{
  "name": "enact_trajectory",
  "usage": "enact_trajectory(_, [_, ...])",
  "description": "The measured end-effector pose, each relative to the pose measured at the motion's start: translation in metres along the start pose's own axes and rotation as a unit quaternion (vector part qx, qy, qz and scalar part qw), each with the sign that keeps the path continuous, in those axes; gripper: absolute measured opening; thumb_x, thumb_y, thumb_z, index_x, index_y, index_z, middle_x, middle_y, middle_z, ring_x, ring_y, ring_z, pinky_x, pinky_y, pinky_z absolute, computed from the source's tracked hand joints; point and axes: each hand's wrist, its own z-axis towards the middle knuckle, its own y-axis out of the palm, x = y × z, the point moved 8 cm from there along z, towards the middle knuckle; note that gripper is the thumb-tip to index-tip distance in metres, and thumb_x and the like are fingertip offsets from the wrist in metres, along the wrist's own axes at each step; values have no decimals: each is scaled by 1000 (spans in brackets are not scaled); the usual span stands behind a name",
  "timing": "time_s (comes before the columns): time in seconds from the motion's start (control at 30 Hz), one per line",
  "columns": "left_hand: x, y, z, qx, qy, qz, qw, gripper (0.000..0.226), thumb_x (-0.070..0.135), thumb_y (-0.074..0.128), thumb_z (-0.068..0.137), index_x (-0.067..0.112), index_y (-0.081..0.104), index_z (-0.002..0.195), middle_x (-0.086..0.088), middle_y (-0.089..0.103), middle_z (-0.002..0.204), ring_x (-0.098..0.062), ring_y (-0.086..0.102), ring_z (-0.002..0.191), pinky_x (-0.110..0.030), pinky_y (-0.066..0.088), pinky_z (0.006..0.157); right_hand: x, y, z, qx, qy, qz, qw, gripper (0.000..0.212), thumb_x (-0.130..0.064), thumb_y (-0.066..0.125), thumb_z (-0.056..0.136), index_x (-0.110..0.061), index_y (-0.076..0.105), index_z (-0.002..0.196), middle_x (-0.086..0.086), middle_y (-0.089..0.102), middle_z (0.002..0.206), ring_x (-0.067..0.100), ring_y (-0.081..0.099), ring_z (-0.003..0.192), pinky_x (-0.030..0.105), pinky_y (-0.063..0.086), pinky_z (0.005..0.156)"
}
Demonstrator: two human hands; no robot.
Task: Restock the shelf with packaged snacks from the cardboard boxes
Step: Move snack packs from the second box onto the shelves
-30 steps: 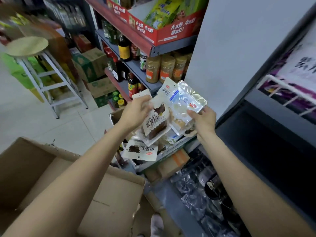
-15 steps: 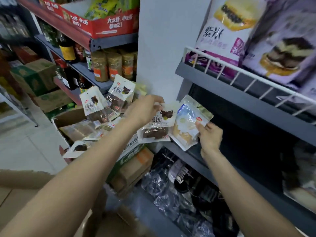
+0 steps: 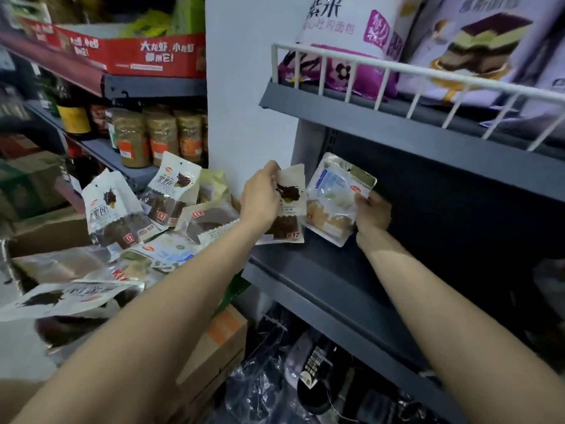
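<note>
Now both packets sit at the mouth of the dark middle shelf (image 3: 321,272): the dark-filling snack packet (image 3: 289,206) pinched at its top edge by the left hand (image 3: 260,198), and the pale snack packet (image 3: 334,198) gripped at its right side by the right hand (image 3: 371,214), fingers curled round it. Half a second earlier both were held out in front of the shelf edge; they have since moved inward, lower edges near the shelf board, contact uncertain. Judgement: placement is imminent, release not yet made. To the left, the cardboard box (image 3: 46,231) holds many more snack packets (image 3: 113,209), so restocking is far from complete. Above, large bread bags (image 3: 345,26) stand behind a white wire rail (image 3: 397,68).
</note>
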Motion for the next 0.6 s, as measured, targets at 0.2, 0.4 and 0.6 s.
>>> enact_trajectory(0.2, [-12,14,18,13,12,-18,1000,34,-13,29,79,12,48,95,-9,55,84,-31,51,82,-37,39,68,7,24,41,20,-3,-39,999,29,-10,46,97,-10,63,120,10,64,122,25,60,110,20,42,79])
enact_trajectory(0.4, [-17,23,31,-5,35,-42,998,32,-12,29,81,17,42,87,-8,58,86,-32,53,81,-39,43,70,10,49,63,5,-36,-62,997,28,-7,44,97,-6,63,118,14,63,121,29,60,109,26,46,87])
enact_trajectory(0.6, [-15,28,36,-68,58,-100,991,30,-8,27,85,14,47,86,-23,63,94,-23,48,77,-28,36,61,20,62,82,-78,-49,-158,983,33,-9,57,90,-7,61,122,15,64,122,30,60,111,37,48,95])
